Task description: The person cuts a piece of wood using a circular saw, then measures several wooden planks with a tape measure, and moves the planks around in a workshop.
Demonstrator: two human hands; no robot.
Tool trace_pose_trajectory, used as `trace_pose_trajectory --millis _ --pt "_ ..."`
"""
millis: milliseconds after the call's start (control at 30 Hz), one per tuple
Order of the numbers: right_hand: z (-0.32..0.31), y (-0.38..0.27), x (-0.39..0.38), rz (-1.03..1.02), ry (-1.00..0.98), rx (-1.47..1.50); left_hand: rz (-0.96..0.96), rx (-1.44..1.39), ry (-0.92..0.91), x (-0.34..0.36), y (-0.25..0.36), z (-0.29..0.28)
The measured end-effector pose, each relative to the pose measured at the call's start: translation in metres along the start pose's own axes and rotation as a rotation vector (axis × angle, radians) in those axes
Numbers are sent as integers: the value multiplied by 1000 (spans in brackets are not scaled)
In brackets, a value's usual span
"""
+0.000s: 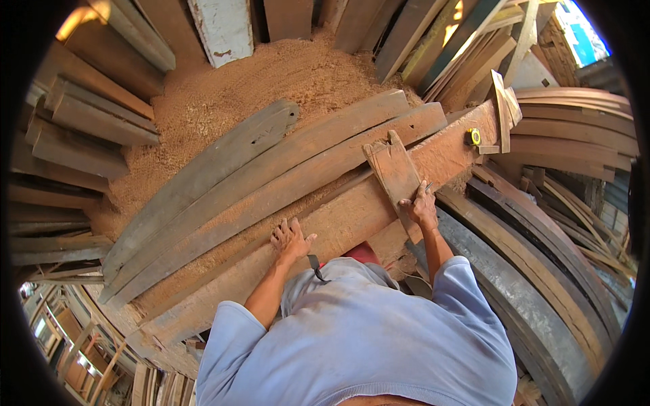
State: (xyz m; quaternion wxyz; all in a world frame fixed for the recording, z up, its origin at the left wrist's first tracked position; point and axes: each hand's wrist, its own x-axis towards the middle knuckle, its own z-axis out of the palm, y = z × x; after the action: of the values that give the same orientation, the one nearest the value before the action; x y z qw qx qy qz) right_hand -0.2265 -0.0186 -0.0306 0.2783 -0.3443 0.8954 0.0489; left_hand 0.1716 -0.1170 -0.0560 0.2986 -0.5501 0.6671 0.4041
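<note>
My left hand [290, 240] rests with spread fingers on a long, dusty reddish wooden beam [353, 213] that runs diagonally in front of me. My right hand [421, 206] grips a slim pencil-like item [429, 186] and touches the edge of a short, rough board [389, 172] lying crosswise on the beam. A yellow tape measure [474, 137] sits farther along the beam, beside small wood pieces [501, 118]. A dark strap [315, 267] hangs near my left hand, and something red [362, 252] shows under the beam.
Three long curved planks [203, 176] lie beyond the beam on a sawdust-covered floor [196, 95]. Upright timbers [108, 115] ring the back and left. More curved pieces [535, 264] lie at my right. Stacked planks [569, 135] stand at upper right, loose lumber [68, 338] at lower left.
</note>
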Motion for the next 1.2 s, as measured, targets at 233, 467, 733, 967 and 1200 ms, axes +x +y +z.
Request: trace_pose_trajectory --millis 233,467,733,967,1200 --pt "4 1 2 29 17 -9 14 24 26 -1 -2 2" --pt "4 6 4 27 -1 -7 -4 12 34 0 -1 6" --pt "-32 -6 1 121 -44 -45 -44 -19 32 -5 6 -1" --pt "-17 38 31 1 7 406 -77 -88 70 -7 12 -1" --pt "-38 100 86 -51 212 412 -134 -93 13 0 15 -8"
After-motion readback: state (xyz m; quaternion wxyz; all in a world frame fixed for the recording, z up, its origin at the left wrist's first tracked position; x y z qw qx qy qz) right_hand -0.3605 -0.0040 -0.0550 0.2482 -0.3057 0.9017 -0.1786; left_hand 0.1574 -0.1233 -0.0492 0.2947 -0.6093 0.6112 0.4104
